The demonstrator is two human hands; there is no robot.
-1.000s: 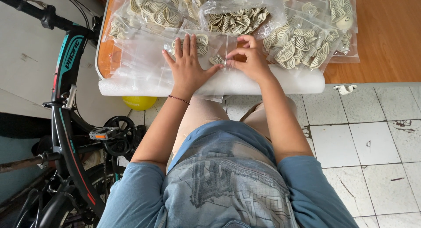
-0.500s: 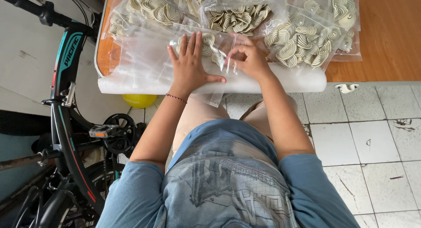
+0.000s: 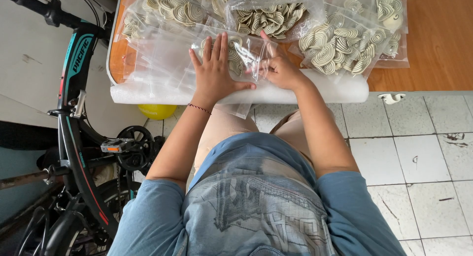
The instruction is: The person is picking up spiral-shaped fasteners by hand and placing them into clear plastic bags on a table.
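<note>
- The clear plastic bag (image 3: 236, 51) lies flat at the near edge of the worktop (image 3: 433, 44), directly under both of your hands. It is thin, glossy and creased, and holds flat cream-coloured spiral pieces with darker coil lines.
- Your left hand (image 3: 215, 71) lies palm down on the bag, fingers straight and spread, thumb angled out to the right. It presses the film and grips nothing.
- Your right hand (image 3: 277, 68) sits just beside it on the bag's right part. The fingers are curled and pinch the film; the index finger points up and away from you.
- Compared with half a second ago, both hands remain on the same bag in nearly the same posture; the left palm remains flat.
- A white foam sheet (image 3: 315, 91) runs along the worktop's near edge under the bag; its surface is soft and matte, its edge rounded.
- More filled bags (image 3: 340, 42) of the same spiral pieces lie beyond and to the right, overlapping one another. Empty clear bags (image 3: 157, 64) lie to the left.
- The worktop is smooth orange-brown wood grain.
- A black and teal bicycle (image 3: 74, 113) stands at the left, with a yellow ball (image 3: 156, 111) under the worktop edge. The floor (image 3: 423, 162) is pale square tile, stained.
</note>
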